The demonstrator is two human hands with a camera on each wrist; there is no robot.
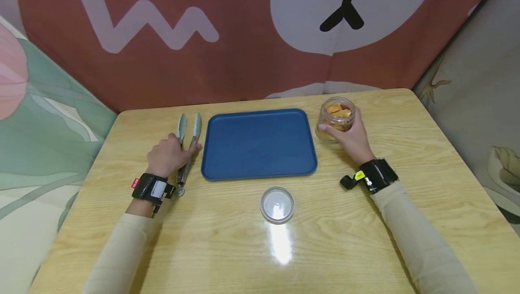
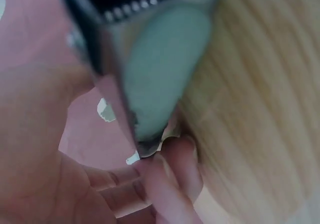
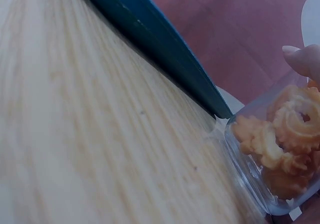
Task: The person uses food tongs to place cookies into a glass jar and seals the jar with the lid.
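My left hand (image 1: 165, 155) grips a pair of tongs (image 1: 186, 167) lying left of the blue tray, its thumb reaching across to their right arm. The tongs' pale blue-green tips spread apart beyond the hand. Close up in the left wrist view, curled fingers (image 2: 172, 176) meet the tongs (image 2: 160, 73). At the tray's right, my right hand (image 1: 355, 140) holds a clear jar (image 1: 325, 133) round its side. Its top is uncovered, and several golden ring-shaped cookies (image 3: 300, 119) show inside through the wall. Part of the right hand is hidden behind the jar.
The blue tray (image 1: 260, 145) lies between the hands with nothing on it. In front of it a round clear lid (image 1: 277, 205) lies flat on the wooden table (image 1: 227, 249). A red-brown patterned cloth (image 1: 243, 72) hangs behind the table's far edge.
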